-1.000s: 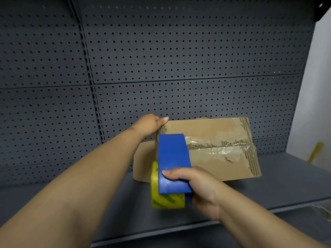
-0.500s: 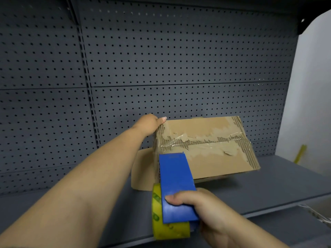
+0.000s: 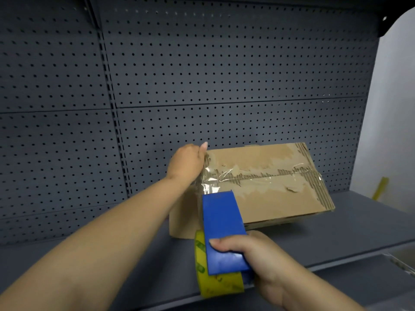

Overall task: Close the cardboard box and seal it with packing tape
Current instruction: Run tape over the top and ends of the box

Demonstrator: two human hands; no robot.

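Note:
A worn cardboard box rests tilted on the grey shelf, its closed top flaps facing me. Clear tape lies along the centre seam, and the paper skin is torn in patches. My left hand grips the box's upper left corner and steadies it. My right hand holds a blue tape dispenser with a yellow roll at the box's left front edge. A stretch of clear tape runs from the dispenser's nose up to the seam's left end. One brown flap sticks out at the box's left.
A dark grey pegboard wall rises directly behind the box. A white wall stands at the right, with a yellow object leaning by it. The shelf's front lip runs below my right hand.
My right hand drew the dispenser off the box top, down and toward me, paying out clear tape over the left edge. My left hand stayed on the corner. The view shifted slightly.

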